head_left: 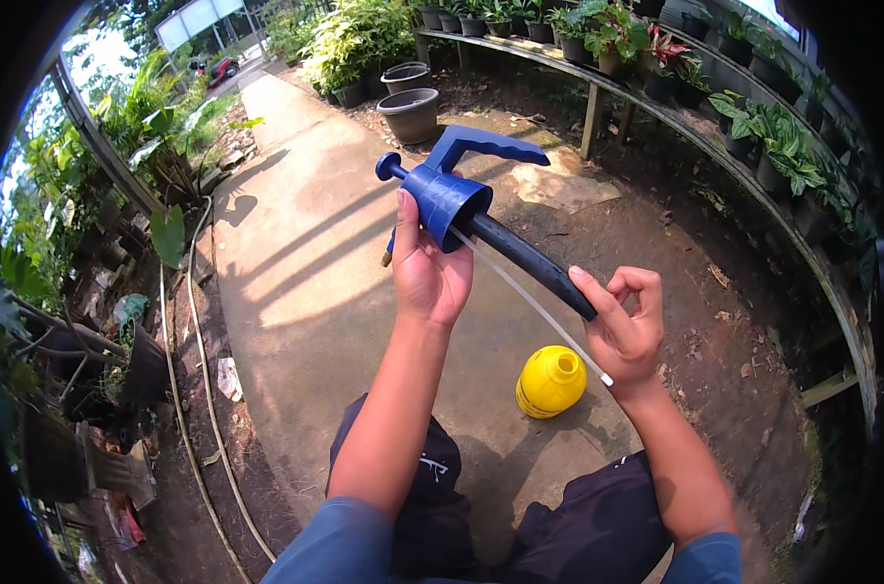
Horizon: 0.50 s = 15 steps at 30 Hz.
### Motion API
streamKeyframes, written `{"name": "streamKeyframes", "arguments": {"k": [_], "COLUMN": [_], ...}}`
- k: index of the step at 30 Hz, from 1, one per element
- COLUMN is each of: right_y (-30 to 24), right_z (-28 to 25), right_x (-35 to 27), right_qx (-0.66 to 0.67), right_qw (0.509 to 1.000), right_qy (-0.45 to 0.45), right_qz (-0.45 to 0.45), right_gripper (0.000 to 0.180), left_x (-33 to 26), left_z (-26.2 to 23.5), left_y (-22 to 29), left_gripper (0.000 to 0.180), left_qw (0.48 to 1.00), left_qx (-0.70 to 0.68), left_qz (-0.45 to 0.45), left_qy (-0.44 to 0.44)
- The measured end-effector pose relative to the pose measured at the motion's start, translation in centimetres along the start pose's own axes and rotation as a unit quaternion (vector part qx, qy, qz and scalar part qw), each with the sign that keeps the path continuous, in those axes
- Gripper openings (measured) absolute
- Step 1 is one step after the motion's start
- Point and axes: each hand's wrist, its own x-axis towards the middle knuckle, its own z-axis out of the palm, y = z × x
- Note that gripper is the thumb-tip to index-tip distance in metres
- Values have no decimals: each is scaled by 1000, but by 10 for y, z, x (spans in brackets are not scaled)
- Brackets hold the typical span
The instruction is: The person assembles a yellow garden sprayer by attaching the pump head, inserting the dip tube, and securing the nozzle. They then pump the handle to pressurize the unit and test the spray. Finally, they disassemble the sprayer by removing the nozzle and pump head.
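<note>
A blue sprayer pump head is held up in front of me, tilted, with its handle pointing to the far right. My left hand grips its collar from below. Out of the collar runs a black pump tube toward the lower right, and beside it a thin white suction tube. My right hand pinches the lower end of the black tube between thumb and fingers. Below the tubes, a yellow sprayer bottle stands upright on the ground with its mouth uncovered.
Concrete path stretches ahead under me. A pale hose lies along its left edge beside plants and pots. Grey empty pots stand ahead. To the right curves a wooden bench bearing several potted plants.
</note>
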Motion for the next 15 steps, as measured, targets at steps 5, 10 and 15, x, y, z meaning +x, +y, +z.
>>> {"name": "streamKeyframes", "arguments": {"k": [5, 10, 15], "right_y": [-19, -6, -3], "right_z": [-6, -11, 6], "right_x": [4, 0, -1], "right_qx": [548, 655, 290], "right_qw": [727, 506, 917], "right_qy": [-205, -213, -104], "right_qz": [358, 520, 255], "right_gripper": [49, 53, 30], "left_x": [-3, -11, -8], "left_z": [-7, -5, -5], "left_y": [3, -4, -5], "left_gripper": [58, 59, 50], "left_qw": [999, 996, 999], "left_qx": [-3, 71, 14], "left_qz": [-9, -43, -37], "left_qy": [-33, -44, 2]}}
